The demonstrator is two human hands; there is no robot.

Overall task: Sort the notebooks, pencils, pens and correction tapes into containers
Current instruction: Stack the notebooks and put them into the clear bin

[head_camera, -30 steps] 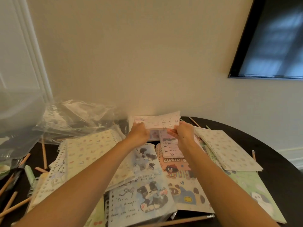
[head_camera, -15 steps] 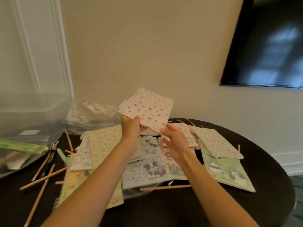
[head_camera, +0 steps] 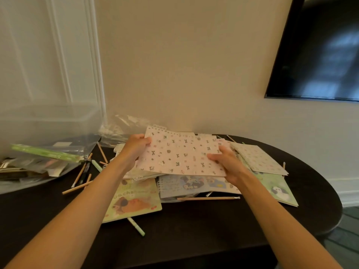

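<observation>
A pink spiral notebook (head_camera: 180, 154) with small bows and flowers is held flat above the pile. My left hand (head_camera: 136, 146) grips its far left corner and my right hand (head_camera: 226, 162) grips its near right edge. Under it lie several notebooks: a green one with a dog (head_camera: 134, 199), a blue one with cats (head_camera: 182, 184), a green panda one (head_camera: 277, 189) and a pale dotted one (head_camera: 258, 158). Wooden pencils (head_camera: 207, 198) and a green pen (head_camera: 136, 226) lie loose on the dark table (head_camera: 194, 230). A clear container (head_camera: 44, 133) at the left holds a green notebook (head_camera: 46, 152).
Crumpled clear plastic wrap (head_camera: 124, 129) lies at the back against the wall. More pencils and a black pen (head_camera: 83, 173) lie beside the container. A dark wall screen (head_camera: 318, 47) hangs at the upper right. The table's rounded edge falls off at the right.
The pink notebook was lifted off the back of the pile, tilted up, and now lies flat between both hands. My right hand has taken hold of its near right edge.
</observation>
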